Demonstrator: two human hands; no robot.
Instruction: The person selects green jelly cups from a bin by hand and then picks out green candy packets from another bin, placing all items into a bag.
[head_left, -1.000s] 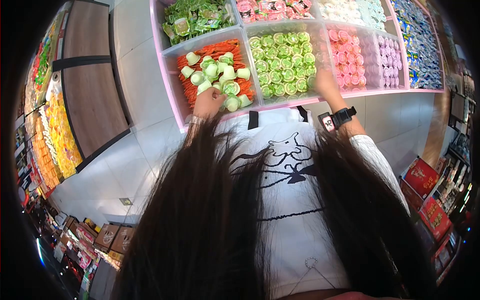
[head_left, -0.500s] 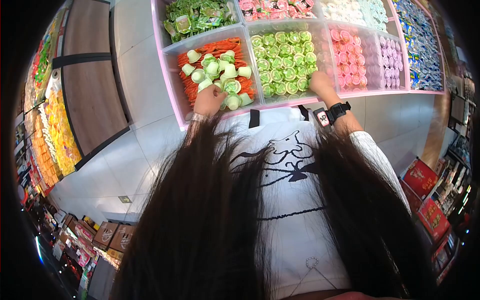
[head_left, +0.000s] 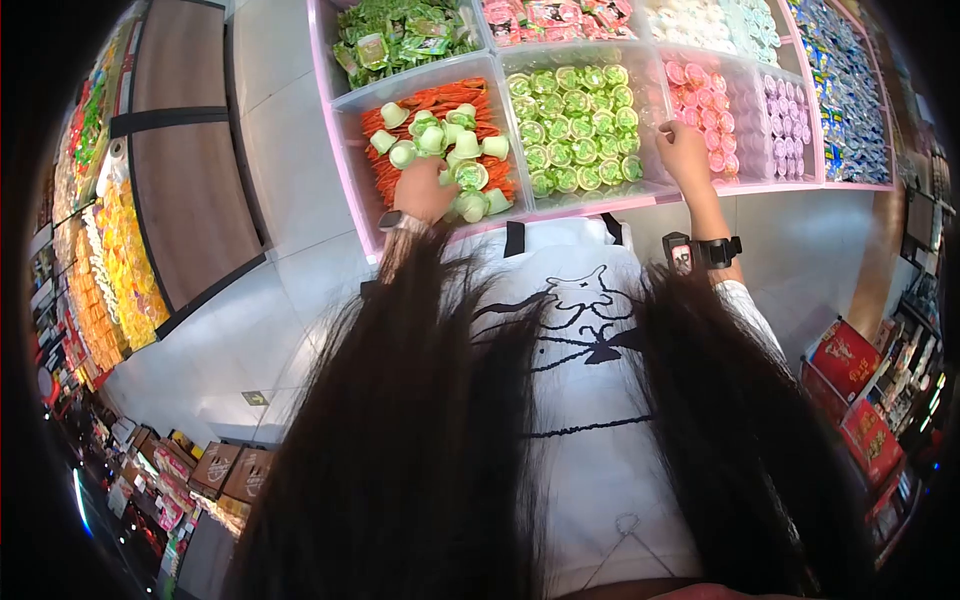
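My left hand (head_left: 424,190) is over the front left compartment, its fingers curled in at a loose heap of light green jelly cups (head_left: 466,146). The fingertips are mostly hidden, so any cup in them does not show. Under the heap lie orange-red packets (head_left: 384,172). My right hand (head_left: 684,152) is closed with bent fingers, raised by the clear divider between the green and pink cups; I cannot make out anything in it. To its left, rows of green-topped jelly cups (head_left: 578,130) fill the middle compartment. Pink cups (head_left: 712,118) lie to its right.
A pink-edged display bin (head_left: 350,195) holds the compartments. Green packets (head_left: 400,40), pink packets (head_left: 560,15) and purple cups (head_left: 785,120) fill others. Blue-wrapped sweets (head_left: 840,90) stand at the right. A brown-topped counter (head_left: 190,190) is on the left.
My right hand has moved right, from the edge of the green-topped cups to the divider by the pink ones. My left hand has turned slightly over the heap. The view has shifted a little.
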